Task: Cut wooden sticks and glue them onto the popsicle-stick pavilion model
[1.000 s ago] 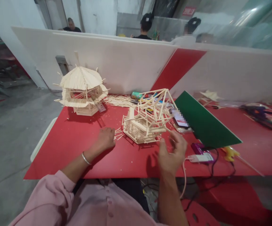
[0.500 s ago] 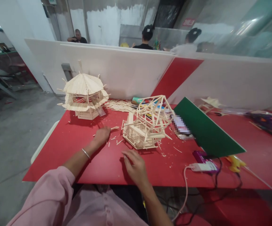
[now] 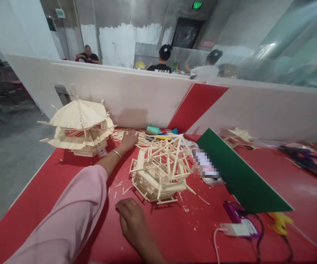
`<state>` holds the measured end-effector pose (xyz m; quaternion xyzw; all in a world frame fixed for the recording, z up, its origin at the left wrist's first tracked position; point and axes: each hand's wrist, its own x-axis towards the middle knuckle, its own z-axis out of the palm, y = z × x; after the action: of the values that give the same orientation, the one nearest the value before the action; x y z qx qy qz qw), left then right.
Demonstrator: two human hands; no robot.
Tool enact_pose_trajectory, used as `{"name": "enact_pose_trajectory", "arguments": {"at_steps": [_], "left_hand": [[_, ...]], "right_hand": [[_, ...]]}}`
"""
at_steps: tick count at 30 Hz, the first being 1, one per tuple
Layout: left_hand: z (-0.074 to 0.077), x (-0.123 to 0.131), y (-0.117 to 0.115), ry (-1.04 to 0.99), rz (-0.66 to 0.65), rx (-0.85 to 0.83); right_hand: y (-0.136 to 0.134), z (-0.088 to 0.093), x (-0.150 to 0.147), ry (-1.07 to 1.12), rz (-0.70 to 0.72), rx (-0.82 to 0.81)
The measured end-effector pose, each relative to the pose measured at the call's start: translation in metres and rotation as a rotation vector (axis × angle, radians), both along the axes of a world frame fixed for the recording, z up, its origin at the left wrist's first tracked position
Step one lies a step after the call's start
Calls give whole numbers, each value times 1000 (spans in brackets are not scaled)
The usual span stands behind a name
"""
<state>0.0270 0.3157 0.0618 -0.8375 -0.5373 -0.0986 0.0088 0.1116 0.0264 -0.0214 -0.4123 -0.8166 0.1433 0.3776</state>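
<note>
At the back of the red tabletop, my left hand rests over a pile of thin wooden sticks, fingers a little apart and the tips partly hidden. My right hand lies near the front, loosely bent and open, with no object showing in it. Just beyond it stands an unfinished pavilion model of wooden sticks, its upper frame bare. Short cut stick pieces are scattered left of that model. A second pavilion model, with a covered roof, stands at the left beside my left forearm.
A green board leans at the right, with a phone beside it. A purple device with cables and a yellow glue gun lie at front right. White panels border the back; people sit beyond.
My left hand has left the cut pieces and reached forward to the stick pile. The view has tilted up and shifted; my right hand stays in front of the unfinished model.
</note>
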Motion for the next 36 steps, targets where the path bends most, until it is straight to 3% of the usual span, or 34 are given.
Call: {"name": "enact_pose_trajectory", "arguments": {"at_steps": [3, 9, 11, 14, 18, 21, 29, 32, 36], "left_hand": [[-6, -27, -41, -13, -41, -82], [-9, -106, -176, -31, -163, -413], [-12, -112, -206, -41, -115, -447], [-21, -102, -228, -25, -10, -380], [-26, -92, -233, 8, 24, -334], [-25, -94, -230, 8, -44, -318], [-31, -101, -220, -67, -100, -293], [-29, -105, -195, -158, -19, -307], [-7, -88, -131, -217, 104, -245]], "right_hand": [[1, -1, 7, -29, -100, -12], [10, 21, 12, -426, -214, -118], [18, 32, 7, -567, -231, -131], [29, 42, -5, -716, -238, -173], [35, 43, -15, -813, -242, -215], [34, 44, -19, -884, -273, -231], [49, 68, -39, -1001, -174, -463], [58, 69, -41, -1002, -167, -482], [57, 63, -45, -949, -237, -485]]}}
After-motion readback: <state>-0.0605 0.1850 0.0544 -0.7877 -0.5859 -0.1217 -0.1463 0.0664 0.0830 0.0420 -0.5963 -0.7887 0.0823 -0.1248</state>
